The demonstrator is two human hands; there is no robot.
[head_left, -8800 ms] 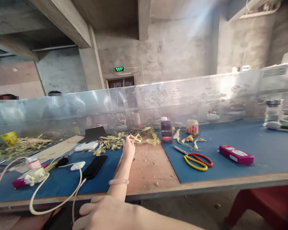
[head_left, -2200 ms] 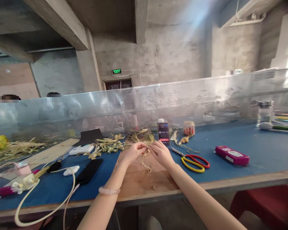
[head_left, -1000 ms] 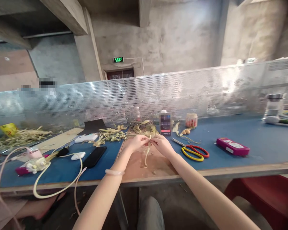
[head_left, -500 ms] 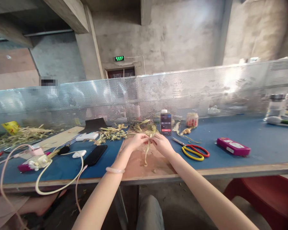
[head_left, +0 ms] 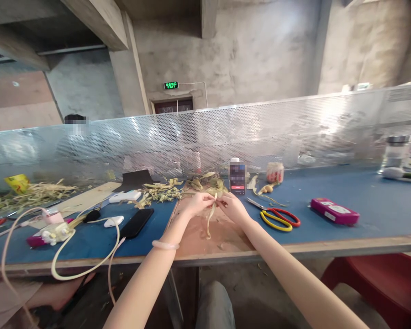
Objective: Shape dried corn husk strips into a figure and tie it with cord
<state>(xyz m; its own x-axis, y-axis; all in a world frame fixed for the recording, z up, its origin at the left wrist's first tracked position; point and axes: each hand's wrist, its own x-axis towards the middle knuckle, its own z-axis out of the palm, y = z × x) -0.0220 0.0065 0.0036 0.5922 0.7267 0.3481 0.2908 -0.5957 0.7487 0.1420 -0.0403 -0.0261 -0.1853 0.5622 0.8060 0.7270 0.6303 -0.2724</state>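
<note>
- Reaching down from the fingers, a thin, pale strip (head_left: pixel 208 225) that looks like dry leaf is being held over the middle of the bench (head_left: pixel 322 183).
- Its top part is being pinched from one side by the left hand (head_left: pixel 197 204) and from the other by the right hand (head_left: pixel 232 207).
- The fingers of both hands are being pressed closed around it, and their tips are almost meeting.
- Its long way is running from the fingertips back toward the person's body, and a short, pale tip is poking up between the hands.
- Since it is being held by both hands, neither hand is sitting nearer to it.
- Whether its curled low end is being held up by the brown board (head_left: pixel 192 242) or is hanging just above it cannot be told.
- Past the hands, a heap of dry leaves (head_left: pixel 205 182) is lying.
- Beside the right arm, scissors (head_left: pixel 277 219) are lying with their points turned away from the body.
</note>
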